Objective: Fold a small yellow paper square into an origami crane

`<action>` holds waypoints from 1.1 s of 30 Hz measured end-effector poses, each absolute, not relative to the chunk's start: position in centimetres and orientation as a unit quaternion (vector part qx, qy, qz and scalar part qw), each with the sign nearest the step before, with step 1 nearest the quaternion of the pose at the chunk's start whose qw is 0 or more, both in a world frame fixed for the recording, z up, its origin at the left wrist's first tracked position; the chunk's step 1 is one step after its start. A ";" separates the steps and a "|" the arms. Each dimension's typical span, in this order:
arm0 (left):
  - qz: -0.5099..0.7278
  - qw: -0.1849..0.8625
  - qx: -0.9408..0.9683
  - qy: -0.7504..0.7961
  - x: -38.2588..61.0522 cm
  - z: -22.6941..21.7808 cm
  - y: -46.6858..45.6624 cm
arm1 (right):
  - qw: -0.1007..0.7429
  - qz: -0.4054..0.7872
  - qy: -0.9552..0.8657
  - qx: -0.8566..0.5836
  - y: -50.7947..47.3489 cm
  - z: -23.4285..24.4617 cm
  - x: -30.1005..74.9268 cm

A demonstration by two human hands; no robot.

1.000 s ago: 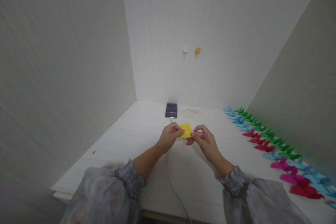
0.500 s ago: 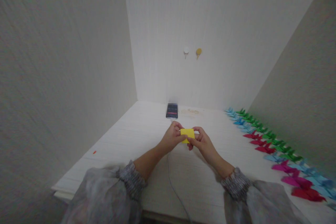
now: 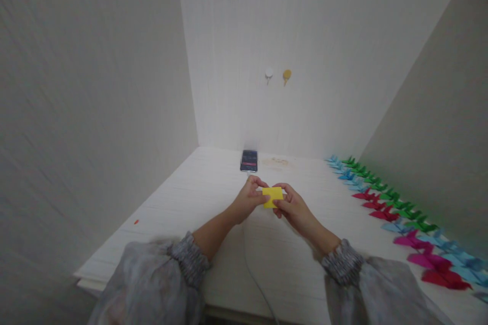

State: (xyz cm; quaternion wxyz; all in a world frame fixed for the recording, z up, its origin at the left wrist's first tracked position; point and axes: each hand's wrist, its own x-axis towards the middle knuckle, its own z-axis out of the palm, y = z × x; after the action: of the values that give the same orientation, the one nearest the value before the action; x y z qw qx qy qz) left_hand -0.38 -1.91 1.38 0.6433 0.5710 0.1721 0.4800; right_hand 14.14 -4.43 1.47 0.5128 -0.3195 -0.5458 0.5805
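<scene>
A small folded yellow paper point(image 3: 273, 196) is held just above the white table point(image 3: 183, 198), between both hands. My left hand point(image 3: 247, 200) pinches its left edge with thumb and fingers closed. My right hand point(image 3: 293, 207) pinches its right edge, thumb on top and fingers curled under. The paper looks like a flat rectangle now. Both hands are over the middle of the table, a little in front of a dark phone point(image 3: 249, 160).
The phone lies near the back wall with a cable point(image 3: 254, 279) running toward me. Several folded paper cranes point(image 3: 385, 203) in blue, green, red and magenta line the table's right side. Two round hooks point(image 3: 277, 76) hang on the back wall. A tiny red scrap point(image 3: 136, 222) lies at left.
The yellow paper went from an open tilted square held mostly by my left hand to a narrower folded rectangle pinched by both hands. My right hand moved in to it.
</scene>
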 end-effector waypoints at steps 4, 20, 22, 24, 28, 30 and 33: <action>0.488 0.642 0.563 0.181 -0.6 1.6 -1.6 | 0.511 0.587 -0.541 -0.320 -4.6 2.0 14.4; 0.532 0.606 0.550 0.218 -1.2 1.6 -0.5 | 0.456 0.620 -0.559 -0.309 -5.1 2.9 15.7; 0.539 0.601 0.546 0.225 -1.4 1.7 -0.4 | 0.468 0.610 -0.553 -0.321 -5.1 2.9 16.0; 0.533 0.606 0.546 0.225 -1.3 1.9 -0.6 | 0.487 0.592 -0.540 -0.346 -4.9 2.8 16.1; 0.493 0.633 0.560 0.207 -0.7 2.2 -1.4 | 0.489 0.586 -0.531 -0.367 -4.6 2.0 15.2; 0.467 0.639 0.573 0.213 -0.4 2.2 -1.8 | 0.481 0.592 -0.545 -0.348 -4.6 1.5 14.5; 0.454 0.637 0.582 0.220 -0.3 2.0 -1.9 | 0.486 0.594 -0.548 -0.333 -4.5 1.2 14.0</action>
State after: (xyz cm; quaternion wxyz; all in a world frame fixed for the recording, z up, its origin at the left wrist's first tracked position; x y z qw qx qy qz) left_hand -0.33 -1.86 2.01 0.6372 0.5824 0.2204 0.4541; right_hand 13.97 -4.53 1.21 0.4860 -0.3333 -0.5479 0.5938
